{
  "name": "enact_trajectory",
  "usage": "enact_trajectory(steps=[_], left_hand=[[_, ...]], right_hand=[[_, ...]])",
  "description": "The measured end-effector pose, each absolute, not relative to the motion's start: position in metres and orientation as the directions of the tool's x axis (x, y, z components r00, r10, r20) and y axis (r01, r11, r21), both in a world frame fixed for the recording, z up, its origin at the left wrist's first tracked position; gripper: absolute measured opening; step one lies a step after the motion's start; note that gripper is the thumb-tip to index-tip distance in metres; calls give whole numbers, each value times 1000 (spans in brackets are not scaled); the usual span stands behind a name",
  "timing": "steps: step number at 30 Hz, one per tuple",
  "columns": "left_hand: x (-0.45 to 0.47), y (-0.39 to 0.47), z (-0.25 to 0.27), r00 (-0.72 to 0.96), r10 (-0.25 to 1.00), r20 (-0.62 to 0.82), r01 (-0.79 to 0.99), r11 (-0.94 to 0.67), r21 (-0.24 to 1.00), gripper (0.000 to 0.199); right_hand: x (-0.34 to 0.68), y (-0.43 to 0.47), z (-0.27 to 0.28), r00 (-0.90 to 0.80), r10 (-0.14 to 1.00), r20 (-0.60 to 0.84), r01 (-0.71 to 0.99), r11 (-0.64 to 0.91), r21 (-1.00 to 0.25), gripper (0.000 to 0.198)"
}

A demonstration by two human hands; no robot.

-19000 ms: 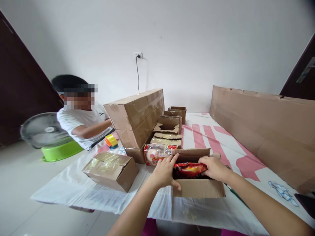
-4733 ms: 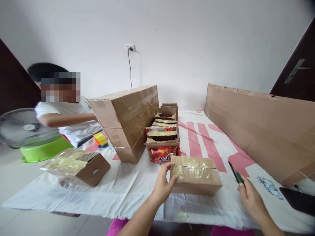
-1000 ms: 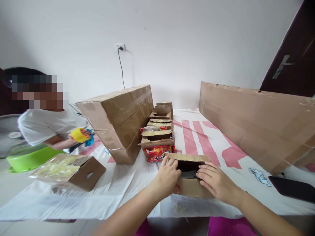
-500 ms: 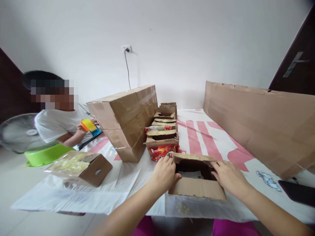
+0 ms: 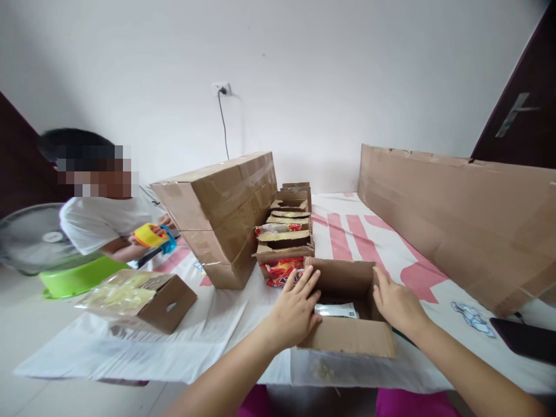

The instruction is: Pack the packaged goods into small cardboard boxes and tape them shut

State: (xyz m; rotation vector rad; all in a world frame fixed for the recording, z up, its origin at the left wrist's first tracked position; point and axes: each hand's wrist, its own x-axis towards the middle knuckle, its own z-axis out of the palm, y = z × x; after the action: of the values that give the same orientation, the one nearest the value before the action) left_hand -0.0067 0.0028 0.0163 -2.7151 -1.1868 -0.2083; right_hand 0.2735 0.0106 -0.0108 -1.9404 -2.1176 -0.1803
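Observation:
In front of me a small cardboard box stands on the table with its top flaps open. A white packet with dark print lies inside it. My left hand is on the box's left wall, fingers spread along the rim and thumb toward the inside. My right hand holds the right wall near the far corner, fingertips at the rim. Just beyond my left hand lies a red snack packet, partly covered by the fingers.
Several open cardboard boxes stand in a row beyond, beside a stack of taped cartons. Another taped box sits at left. A co-worker holds a yellow-and-blue tape dispenser. A large cardboard panel and dark phone-like device are at right.
The far flap has swung up and back, so more of the box's inside and the white packet show. My left fingers have spread. The co-worker's tape dispenser has turned and dropped slightly.

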Motion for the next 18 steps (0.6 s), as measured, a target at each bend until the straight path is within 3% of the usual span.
enact_trajectory(steps=[3,5,8,11,14,16,18], left_hand=[[-13,13,17,629,762,151,776,-628,-62,96],[-16,21,14,566,820,84,824,-567,-23,121],[-16,29,10,521,851,-67,854,-519,35,131],[-16,30,8,525,838,-150,851,-518,86,134],[-16,29,9,499,855,-144,867,-488,103,134],[-16,30,9,502,855,-131,864,-489,117,133],[-16,33,9,514,848,-129,856,-498,138,133]], right_hand=[[283,18,-21,36,959,280,951,54,-306,52],[292,24,-29,89,951,298,878,66,-474,46],[306,29,-43,97,948,304,807,104,-582,35],[316,23,-49,85,941,329,809,127,-573,37],[314,7,-40,63,850,523,865,215,-454,30],[304,-4,-25,-111,789,604,858,383,-343,20],[288,-9,-7,-347,775,528,794,542,-274,18]])
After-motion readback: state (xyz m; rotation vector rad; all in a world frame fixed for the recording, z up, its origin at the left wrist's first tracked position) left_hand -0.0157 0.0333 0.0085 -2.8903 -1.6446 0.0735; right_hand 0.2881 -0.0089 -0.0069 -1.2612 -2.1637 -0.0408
